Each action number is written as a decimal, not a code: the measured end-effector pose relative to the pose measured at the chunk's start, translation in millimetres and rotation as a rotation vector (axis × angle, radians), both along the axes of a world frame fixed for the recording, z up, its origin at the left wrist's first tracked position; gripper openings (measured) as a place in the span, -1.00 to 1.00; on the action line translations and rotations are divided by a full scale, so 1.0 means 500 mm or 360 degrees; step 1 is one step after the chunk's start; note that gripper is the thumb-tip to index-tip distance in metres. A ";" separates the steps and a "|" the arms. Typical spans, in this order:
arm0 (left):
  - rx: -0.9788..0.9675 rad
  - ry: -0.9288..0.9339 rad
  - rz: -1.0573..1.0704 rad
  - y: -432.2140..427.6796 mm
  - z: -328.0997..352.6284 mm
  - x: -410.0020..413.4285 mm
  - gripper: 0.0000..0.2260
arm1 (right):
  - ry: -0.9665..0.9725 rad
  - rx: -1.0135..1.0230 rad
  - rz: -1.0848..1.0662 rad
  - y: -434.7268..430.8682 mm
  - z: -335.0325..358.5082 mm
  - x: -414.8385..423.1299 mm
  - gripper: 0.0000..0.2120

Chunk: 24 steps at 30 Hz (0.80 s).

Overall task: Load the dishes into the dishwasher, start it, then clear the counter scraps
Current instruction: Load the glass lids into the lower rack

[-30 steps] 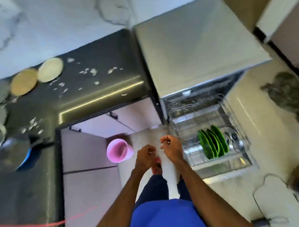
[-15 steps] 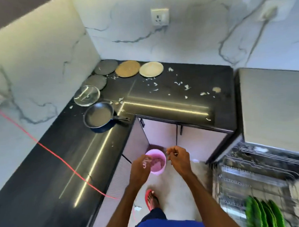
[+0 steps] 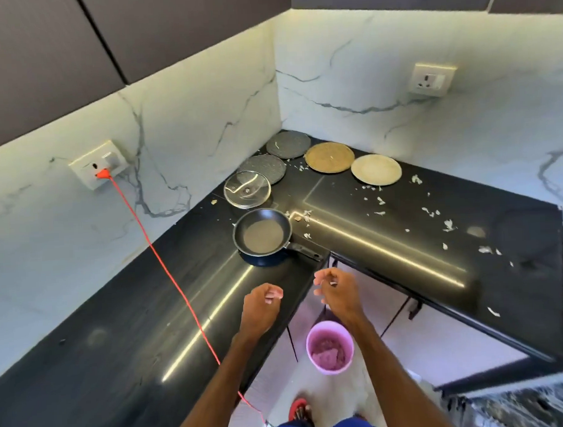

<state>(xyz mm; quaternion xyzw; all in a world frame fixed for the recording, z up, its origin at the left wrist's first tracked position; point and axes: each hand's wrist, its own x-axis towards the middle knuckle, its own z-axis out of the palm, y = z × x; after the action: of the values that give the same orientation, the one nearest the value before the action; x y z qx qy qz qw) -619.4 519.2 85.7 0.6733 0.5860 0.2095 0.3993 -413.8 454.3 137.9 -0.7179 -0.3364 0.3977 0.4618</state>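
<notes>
Two hands, held over the inner corner of the black counter: the left hand and right hand both have their fingers curled inward. Pale flecks at the fingertips may be nails or scraps, so it cannot be told whether either hand grasps anything. One pink bucket stands on the floor below them, its contents a blurred pinkish mass. One dishwasher is cut off at the lower right corner and smeared, so the state of its rack is unreadable. One frying pan sits at the counter corner. It is likely stiff and moderately heavy, and best taken by its handle, which points toward the right hand. One glass lid lies flat just beyond the pan. It is probably fragile and slippery, so lift it by the rim or centre knob, though the knob is too small to judge. Many scraps are scattered across the right run of counter. They look light and flaky, better swept into a palm than pinched. Four round mats lie farthest back, along the wall.
</notes>
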 end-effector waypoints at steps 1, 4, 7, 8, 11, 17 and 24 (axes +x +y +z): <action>-0.0029 -0.0016 0.0035 0.005 0.001 -0.007 -0.84 | 0.0018 -0.0024 0.0019 0.014 0.001 -0.002 -0.85; -0.0085 0.0004 0.0116 0.003 -0.004 -0.024 -0.81 | 0.0040 -0.0095 0.0089 0.047 0.005 -0.001 -0.83; -0.0150 -0.0014 0.0190 0.008 -0.017 -0.031 -0.82 | 0.0039 -0.0130 0.0189 0.084 0.007 0.018 -0.84; -0.0161 -0.0003 0.0225 0.010 -0.018 -0.028 -0.83 | 0.0021 -0.0126 0.0222 0.101 0.009 0.028 -0.84; -0.0158 -0.0015 0.0342 0.018 -0.016 -0.009 -0.84 | -0.0027 -0.0095 0.0265 0.147 0.022 0.053 -0.83; -0.0186 -0.0029 0.0509 0.057 -0.005 0.042 -0.83 | -0.0069 -0.0060 0.0337 0.201 0.016 0.073 -0.79; -0.0067 -0.0019 0.0685 0.169 0.039 0.083 -0.77 | -0.0114 -0.0143 0.0370 0.256 -0.021 0.094 -0.82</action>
<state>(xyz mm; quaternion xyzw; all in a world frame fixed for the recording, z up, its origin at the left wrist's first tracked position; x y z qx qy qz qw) -577.8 603.8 105.1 0.5228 0.7180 0.2816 0.3630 -367.0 582.1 127.3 -0.7078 -0.4154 0.4374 0.3676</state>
